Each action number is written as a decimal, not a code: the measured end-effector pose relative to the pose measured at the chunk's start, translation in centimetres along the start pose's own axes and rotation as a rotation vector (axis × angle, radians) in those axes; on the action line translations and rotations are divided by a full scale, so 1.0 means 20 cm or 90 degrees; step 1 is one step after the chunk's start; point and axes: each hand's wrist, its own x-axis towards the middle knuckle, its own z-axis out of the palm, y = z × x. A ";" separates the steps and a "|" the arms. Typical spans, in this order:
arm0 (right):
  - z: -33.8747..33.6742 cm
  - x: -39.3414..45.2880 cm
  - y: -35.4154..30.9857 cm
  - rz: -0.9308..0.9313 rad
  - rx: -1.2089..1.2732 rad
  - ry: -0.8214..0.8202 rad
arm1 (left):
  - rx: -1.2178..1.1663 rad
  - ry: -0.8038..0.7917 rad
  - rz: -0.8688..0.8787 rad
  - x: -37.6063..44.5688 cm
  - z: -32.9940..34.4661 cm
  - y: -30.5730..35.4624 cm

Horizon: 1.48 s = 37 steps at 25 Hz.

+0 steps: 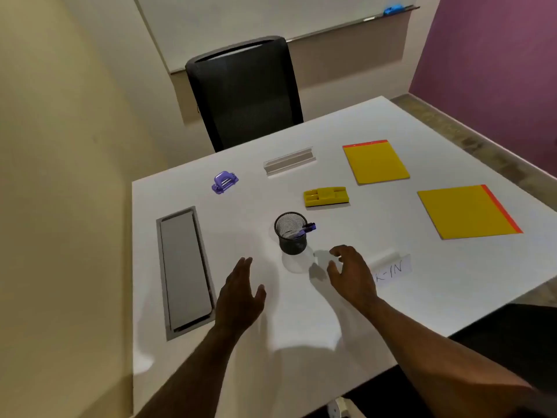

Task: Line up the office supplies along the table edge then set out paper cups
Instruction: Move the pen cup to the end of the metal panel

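A black mesh pen cup with a purple pen in it stands mid-table. My left hand hovers open just left and in front of it. My right hand hovers to its right with fingers curled apart, holding nothing, partly covering a clear sign holder with handwritten letters. Farther back lie a purple hole punch, a yellow whiteboard eraser, an empty clear sign holder and two yellow notepads. No paper cups are visible.
The white table has a grey cable hatch set into its left side. A black mesh office chair stands at the far edge. A whiteboard with a blue eraser on its ledge hangs behind.
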 end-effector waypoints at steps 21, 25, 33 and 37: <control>0.33 0.52 0.00 -0.009 0.140 -0.128 | 0.235 -0.307 -0.102 0.38 0.20 -0.73; 0.35 0.53 -0.06 -0.064 0.062 -0.121 | 0.190 -0.281 -0.086 0.42 0.20 -0.77; 0.55 0.58 -0.31 -0.098 0.091 -0.135 | 0.089 -0.171 -0.297 0.47 -0.06 -1.14; 0.78 0.65 -0.57 -0.145 0.129 -0.174 | 0.051 -0.261 -0.360 0.52 -0.14 -1.30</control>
